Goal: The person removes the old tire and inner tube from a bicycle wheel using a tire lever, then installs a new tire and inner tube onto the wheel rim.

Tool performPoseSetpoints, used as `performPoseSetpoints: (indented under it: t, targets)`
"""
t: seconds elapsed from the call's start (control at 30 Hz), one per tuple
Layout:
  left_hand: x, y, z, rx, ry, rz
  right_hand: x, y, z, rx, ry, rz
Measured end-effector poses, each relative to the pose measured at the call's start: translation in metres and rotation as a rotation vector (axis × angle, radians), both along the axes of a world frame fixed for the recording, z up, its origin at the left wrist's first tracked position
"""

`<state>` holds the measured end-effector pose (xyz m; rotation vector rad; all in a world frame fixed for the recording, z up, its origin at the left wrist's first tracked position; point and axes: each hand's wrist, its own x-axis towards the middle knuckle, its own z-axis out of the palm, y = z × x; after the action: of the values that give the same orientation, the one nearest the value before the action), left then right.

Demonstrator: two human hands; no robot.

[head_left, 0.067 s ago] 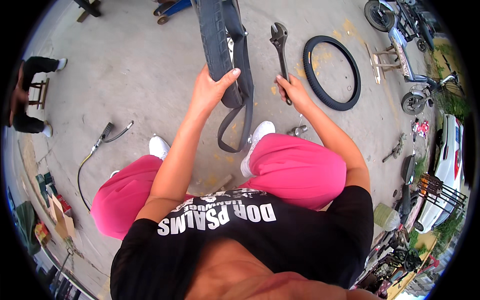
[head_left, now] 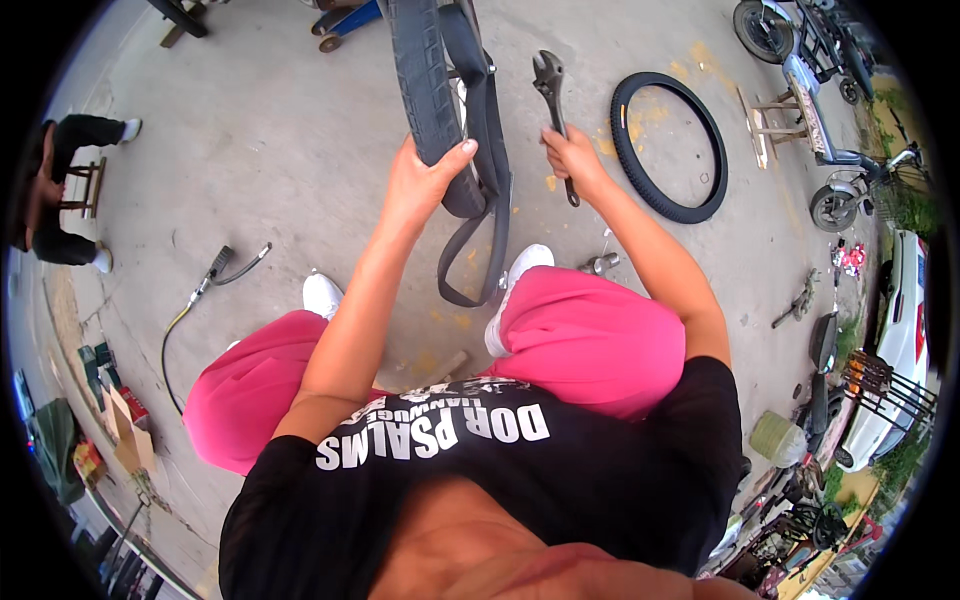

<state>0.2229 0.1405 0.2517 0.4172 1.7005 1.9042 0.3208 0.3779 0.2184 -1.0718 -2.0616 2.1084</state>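
Observation:
In front of me a wheel with a worn black tire (head_left: 422,85) stands on edge, and my left hand (head_left: 425,180) grips its near side with the thumb over the tread. A flat black rubber strip (head_left: 452,262), which looks like an inner tube or rim strip, hangs in a loop off the wheel's right side. My right hand (head_left: 577,160) is wrapped round the handle of a dark adjustable wrench (head_left: 550,85). The wrench points away from me, its jaw up and apart from the wheel. Part of the rim and spokes shows between tire and strip.
A black tire (head_left: 668,147) lies on the concrete to the right. An air hose with an inflator handle (head_left: 215,268) rests at left. Beside my right shoe is a small metal part (head_left: 603,263). A seated person (head_left: 70,190) is far left; scooters (head_left: 840,205) stand at right.
My right hand and the wrench have shifted slightly left, closer to the wheel. My left hand keeps its hold on the tire.

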Motion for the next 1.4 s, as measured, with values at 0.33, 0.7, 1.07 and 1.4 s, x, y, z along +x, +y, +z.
performPoseSetpoints:
  t: [0.33,0.7,1.07,1.4]
  targets:
    - [0.005,0.009,0.000,-0.013,0.026,-0.006,-0.137,0.017,-0.043,0.079,0.107,-0.198]
    - [0.006,0.011,-0.002,-0.007,0.006,-0.004,-0.127,0.026,-0.030,0.122,0.018,-0.143]
    - [0.016,0.017,0.007,0.001,0.359,0.244,-0.080,-0.007,0.017,0.312,0.273,-0.171]
    - [0.026,0.004,0.029,0.182,0.308,0.217,0.000,-0.125,0.097,0.959,0.355,0.462]
